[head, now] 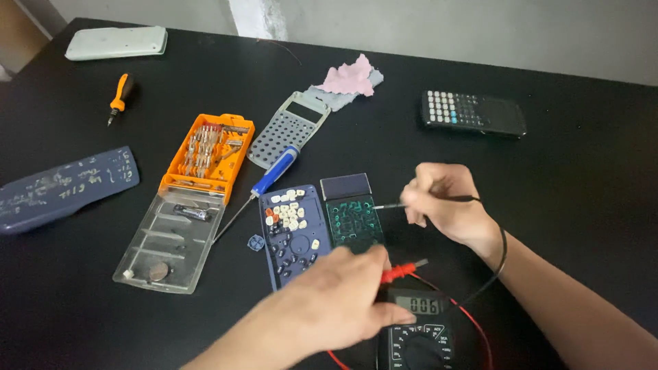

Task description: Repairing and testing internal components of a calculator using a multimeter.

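Clenching red probe point(401, 272) and black probe point(425, 201), both hands' grips work over a black table point(576, 171) by a grey wall point(480, 31).

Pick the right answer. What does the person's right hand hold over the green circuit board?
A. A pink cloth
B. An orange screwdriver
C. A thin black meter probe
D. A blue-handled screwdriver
C: the right hand grips a thin black probe whose tip points at the green circuit board, while the blue-handled screwdriver lies on the table.
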